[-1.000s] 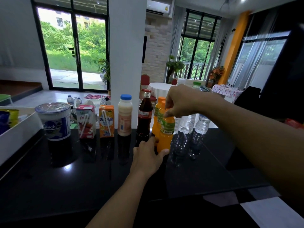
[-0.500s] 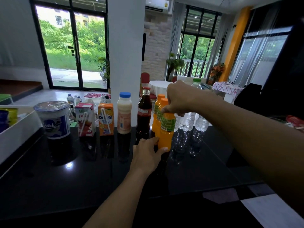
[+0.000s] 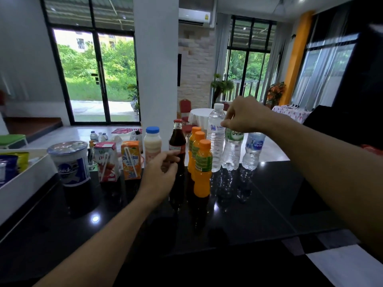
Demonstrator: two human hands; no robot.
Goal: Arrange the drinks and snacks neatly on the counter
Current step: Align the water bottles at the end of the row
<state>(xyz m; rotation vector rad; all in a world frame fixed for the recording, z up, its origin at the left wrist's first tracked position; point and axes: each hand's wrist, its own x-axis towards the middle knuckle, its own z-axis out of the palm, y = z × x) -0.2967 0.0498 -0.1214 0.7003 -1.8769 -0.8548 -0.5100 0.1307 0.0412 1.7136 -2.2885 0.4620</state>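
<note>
**Both hands up at the drinks row**

While I look down over the black surface, the biggest thing on it is the white tray far to the left of my left hand, with blue and yellow packets inside. Just beside that tray stands the round tub with a foil lid. Between the tub and my left hand are the red carton and the orange carton, each with a straw on its front, standing upright and touching each other.

Beyond my left hand stand the cream bottle with a blue cap and the dark cola bottle. My left hand is half curled with the fingers loose, just in front of the cola bottle; I cannot tell whether it touches the glass, and it grips nothing.

To the right of that hand, three orange juice bottles stand one behind another in a line. Beyond them are three clear water bottles: the tall water bottle, the green-label bottle and the blue-label bottle.

My right hand is over the green-label bottle, fingers pinched down around its top, which they hide.
</note>
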